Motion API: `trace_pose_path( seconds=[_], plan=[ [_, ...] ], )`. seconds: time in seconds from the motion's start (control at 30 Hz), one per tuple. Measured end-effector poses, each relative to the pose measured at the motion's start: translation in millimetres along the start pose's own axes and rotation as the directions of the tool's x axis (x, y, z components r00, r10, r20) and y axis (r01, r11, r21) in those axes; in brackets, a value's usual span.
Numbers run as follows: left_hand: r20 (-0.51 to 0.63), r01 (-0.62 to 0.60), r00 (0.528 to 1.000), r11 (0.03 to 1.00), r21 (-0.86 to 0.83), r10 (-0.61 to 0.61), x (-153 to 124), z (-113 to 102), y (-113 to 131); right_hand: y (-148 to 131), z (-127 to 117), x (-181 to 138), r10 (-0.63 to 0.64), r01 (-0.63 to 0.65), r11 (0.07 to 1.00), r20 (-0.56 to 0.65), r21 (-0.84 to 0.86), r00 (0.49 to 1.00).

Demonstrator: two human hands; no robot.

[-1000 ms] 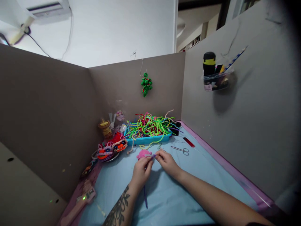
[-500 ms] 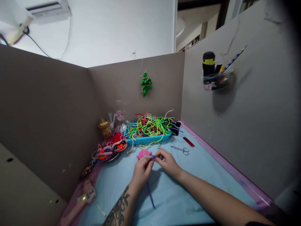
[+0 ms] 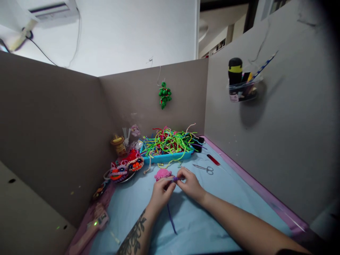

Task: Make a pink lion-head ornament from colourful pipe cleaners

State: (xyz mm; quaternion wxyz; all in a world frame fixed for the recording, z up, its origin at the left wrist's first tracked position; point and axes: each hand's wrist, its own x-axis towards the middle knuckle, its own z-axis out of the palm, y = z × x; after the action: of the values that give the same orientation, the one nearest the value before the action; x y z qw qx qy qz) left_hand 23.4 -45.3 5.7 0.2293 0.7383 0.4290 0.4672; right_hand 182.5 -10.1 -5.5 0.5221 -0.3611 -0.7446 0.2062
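My left hand (image 3: 160,192) is closed in a pinch on a purple pipe cleaner (image 3: 171,220), whose long tail hangs below it toward the table. Fingertips of my right hand (image 3: 191,185) pinch the same pipe cleaner close by, where it looks coiled around a thin pale piece (image 3: 169,179). What that pale piece is cannot be made out. Just behind my left hand lies a bright pink fuzzy rounded piece (image 3: 162,173), partly covered by the fingers. Small scissors (image 3: 204,168) rest to the right of my right hand.
Behind the hands stands a blue tray (image 3: 167,157) heaped with colourful pipe cleaners (image 3: 170,141). Fuzzy red and orange figures (image 3: 119,171) sit at left, near a pink glue gun (image 3: 101,219). A red strip (image 3: 213,160) lies at right. Grey panels (image 3: 148,106) enclose the table.
Both hands have shifted very slightly, still pinching the purple pipe cleaner. Its hanging tail has swung a little to the right.
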Motion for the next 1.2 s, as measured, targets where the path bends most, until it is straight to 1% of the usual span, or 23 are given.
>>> trace_pose_path(
  seconds=[0.17,0.3,0.5,0.63,0.77,0.83,0.9,1.03,1.2],
  plan=[
    [-0.006,-0.015,1.0,1.0,0.0,0.015,0,0,4,0,2,-3,-0.02,0.019,1.0,-0.049,-0.017,0.999],
    [-0.033,-0.048,0.998,0.998,0.028,0.049,-1,1,4,-1,3,-5,-0.085,0.081,0.996,-0.078,-0.046,0.993],
    [-0.128,-0.049,0.99,0.996,0.072,0.058,-2,1,5,1,7,-9,-0.172,0.166,0.98,-0.056,-0.11,0.983],
    [-0.151,-0.029,0.988,0.998,0.064,0.038,-1,1,4,3,10,-10,-0.219,0.211,0.967,-0.041,-0.141,0.975],
    [-0.14,-0.03,0.99,0.999,0.043,0.036,1,0,2,1,8,-9,-0.189,0.189,0.975,0.014,-0.12,0.982],
    [-0.121,-0.05,0.991,0.997,0.061,0.057,1,-1,0,-1,4,-7,-0.15,0.152,0.985,0.039,-0.078,0.988],
    [-0.113,-0.071,0.99,0.994,0.087,0.081,0,-3,0,-3,-1,-5,-0.124,0.126,0.992,0.088,-0.021,0.988],
    [-0.111,-0.089,0.989,0.991,0.096,0.099,1,-6,2,-5,-9,-1,-0.134,0.129,0.991,0.204,0.042,0.97],
    [-0.039,-0.089,0.995,0.995,0.042,0.091,2,-6,0,-3,-9,1,-0.146,0.135,0.989,0.264,0.058,0.953]
  ],
)
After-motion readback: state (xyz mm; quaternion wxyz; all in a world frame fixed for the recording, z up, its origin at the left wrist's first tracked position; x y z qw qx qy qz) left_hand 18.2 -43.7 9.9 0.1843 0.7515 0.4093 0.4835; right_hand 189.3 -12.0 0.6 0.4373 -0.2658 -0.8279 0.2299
